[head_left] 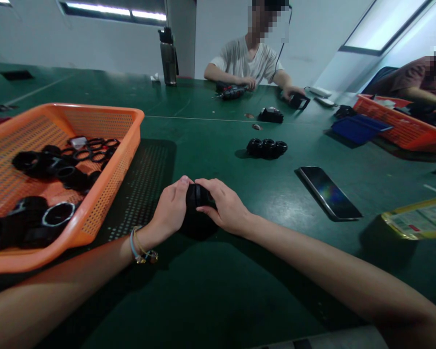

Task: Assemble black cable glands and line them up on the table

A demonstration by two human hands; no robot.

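Both my hands meet at the middle of the green table [210, 145] around one black round plastic part [197, 196]. My left hand [170, 209] grips its left side with curled fingers; a beaded bracelet is on that wrist. My right hand [223, 206] wraps its right side, thumb on top. The part's lower half is hidden behind my fingers. To the left stands an orange mesh basket [109, 189] holding several black rings and round parts [63, 167]. A short row of black round parts [267, 148] lies further back on the table.
A dark phone [329, 192] lies to the right, and a yellow-edged tray [417, 224] beyond it. Across the table a person sits with a power screwdriver [232, 91]; another person sits far right by an orange basket [403, 127] and blue tray [358, 128]. A metal bottle [168, 58] stands at the back.
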